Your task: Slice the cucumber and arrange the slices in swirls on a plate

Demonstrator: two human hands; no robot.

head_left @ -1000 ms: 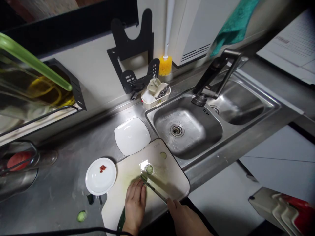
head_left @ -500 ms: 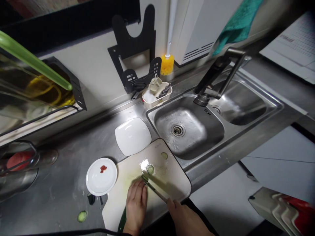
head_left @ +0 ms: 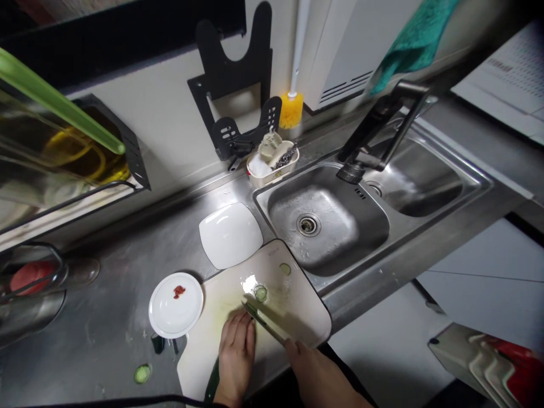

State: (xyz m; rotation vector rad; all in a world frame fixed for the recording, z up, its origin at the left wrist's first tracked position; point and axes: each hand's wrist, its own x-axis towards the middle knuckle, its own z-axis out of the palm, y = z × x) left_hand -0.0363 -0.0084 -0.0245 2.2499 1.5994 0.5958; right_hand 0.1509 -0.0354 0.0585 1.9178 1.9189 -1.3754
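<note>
On the pale cutting board point(head_left: 293, 317), my left hand point(head_left: 237, 345) is closed over a cucumber point(head_left: 212, 381), whose dark green end shows beside the wrist. My right hand point(head_left: 304, 360) grips a knife point(head_left: 270, 328) by its handle, which the fingers hide. The blade lies at the left fingertips, over the cucumber's cut end. Just beyond the blade rests a cucumber slice point(head_left: 260, 293). Another thin slice point(head_left: 285, 269) lies near the board's far right corner. A cucumber end piece point(head_left: 142, 373) sits on the steel counter, left of the board.
A round white plate point(head_left: 187, 317) with red bits stands left of the board. Behind it is a square white plate point(head_left: 232, 235). The steel sink point(head_left: 289, 238) with a black faucet point(head_left: 369, 130) borders the board's right. A sponge tray point(head_left: 272, 178) stands behind.
My right hand has shifted slightly up and left, bringing the knife blade further over the cucumber's cut end. My left hand stays nearly in place. The view has shifted a little.
</note>
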